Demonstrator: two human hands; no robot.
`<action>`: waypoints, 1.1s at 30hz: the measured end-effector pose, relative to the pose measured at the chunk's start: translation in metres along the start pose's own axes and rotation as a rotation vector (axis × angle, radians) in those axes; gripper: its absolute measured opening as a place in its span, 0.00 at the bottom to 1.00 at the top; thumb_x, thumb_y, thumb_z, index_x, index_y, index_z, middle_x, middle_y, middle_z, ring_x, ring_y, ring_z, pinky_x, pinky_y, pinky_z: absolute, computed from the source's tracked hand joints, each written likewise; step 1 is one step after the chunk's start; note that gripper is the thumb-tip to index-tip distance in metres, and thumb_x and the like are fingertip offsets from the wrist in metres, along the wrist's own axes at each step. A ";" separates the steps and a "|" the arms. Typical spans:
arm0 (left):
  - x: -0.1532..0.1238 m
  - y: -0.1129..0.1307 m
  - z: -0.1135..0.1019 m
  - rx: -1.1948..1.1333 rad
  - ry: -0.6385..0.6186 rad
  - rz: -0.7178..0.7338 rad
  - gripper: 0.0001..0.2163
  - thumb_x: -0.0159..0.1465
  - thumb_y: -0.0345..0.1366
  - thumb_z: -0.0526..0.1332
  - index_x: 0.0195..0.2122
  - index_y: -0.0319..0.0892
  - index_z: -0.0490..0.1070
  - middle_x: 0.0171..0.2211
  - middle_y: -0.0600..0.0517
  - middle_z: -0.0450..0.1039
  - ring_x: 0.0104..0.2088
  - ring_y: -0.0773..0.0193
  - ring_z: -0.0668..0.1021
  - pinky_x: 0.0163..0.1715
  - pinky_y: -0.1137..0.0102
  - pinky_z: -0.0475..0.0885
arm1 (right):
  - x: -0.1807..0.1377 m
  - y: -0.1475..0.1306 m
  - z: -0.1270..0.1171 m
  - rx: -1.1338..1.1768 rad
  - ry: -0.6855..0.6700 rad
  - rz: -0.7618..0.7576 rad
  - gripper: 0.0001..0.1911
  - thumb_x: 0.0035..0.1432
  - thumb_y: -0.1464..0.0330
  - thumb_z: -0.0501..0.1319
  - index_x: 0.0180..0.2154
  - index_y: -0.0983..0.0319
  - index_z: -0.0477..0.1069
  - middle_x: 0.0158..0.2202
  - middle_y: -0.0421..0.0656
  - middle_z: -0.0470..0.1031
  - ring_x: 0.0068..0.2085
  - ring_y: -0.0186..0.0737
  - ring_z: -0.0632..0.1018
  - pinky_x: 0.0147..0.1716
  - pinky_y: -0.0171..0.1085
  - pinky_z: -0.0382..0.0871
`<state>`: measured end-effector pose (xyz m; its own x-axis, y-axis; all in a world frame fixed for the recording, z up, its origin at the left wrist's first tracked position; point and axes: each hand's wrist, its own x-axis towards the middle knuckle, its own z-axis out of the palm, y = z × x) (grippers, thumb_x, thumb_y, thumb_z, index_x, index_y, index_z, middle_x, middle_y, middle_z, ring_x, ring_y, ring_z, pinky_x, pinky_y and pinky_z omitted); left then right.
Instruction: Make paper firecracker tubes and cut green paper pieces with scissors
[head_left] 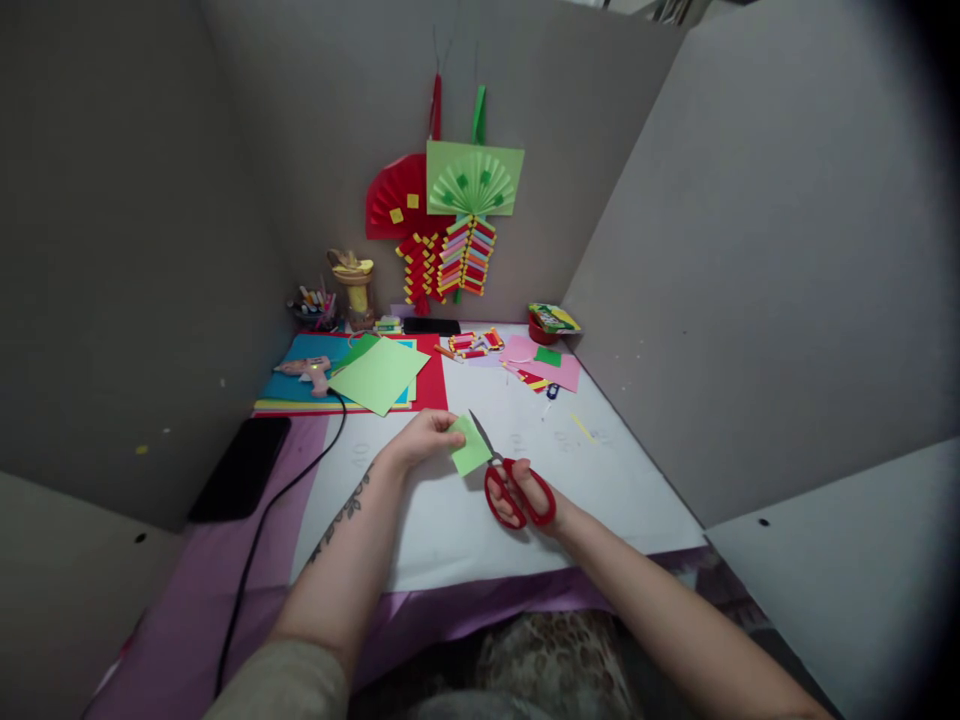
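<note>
My left hand [429,437] pinches a small light green piece of paper [470,449] by its left edge, above the white sheet on the table. In my right hand [525,495] is a pair of scissors [517,494] with red handles, my fingers and thumb through the loops. The blades point up and away from me, right beside the paper's right edge. Whether they are cutting into it I cannot tell.
At the back left, a glue gun [313,371] and light green sheets [384,376] lie on coloured paper. Its black cord [279,497] runs past a black tablet-like object [241,470]. Small paper rolls [474,344], a pink sheet [568,374] and a cutter [553,392] lie farther back. Paper fans [478,185] hang on the wall.
</note>
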<state>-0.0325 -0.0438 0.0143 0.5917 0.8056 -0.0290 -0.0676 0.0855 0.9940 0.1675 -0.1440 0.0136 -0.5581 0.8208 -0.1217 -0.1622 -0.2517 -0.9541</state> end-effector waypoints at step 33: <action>0.022 -0.012 -0.003 -0.289 0.516 0.338 0.14 0.51 0.35 0.67 0.38 0.41 0.69 0.32 0.56 0.74 0.32 0.70 0.74 0.36 0.74 0.66 | 0.047 -0.028 -0.015 -0.169 0.595 -0.320 0.29 0.36 0.56 0.72 0.35 0.60 0.60 0.42 0.43 0.73 0.36 0.34 0.75 0.34 0.34 0.68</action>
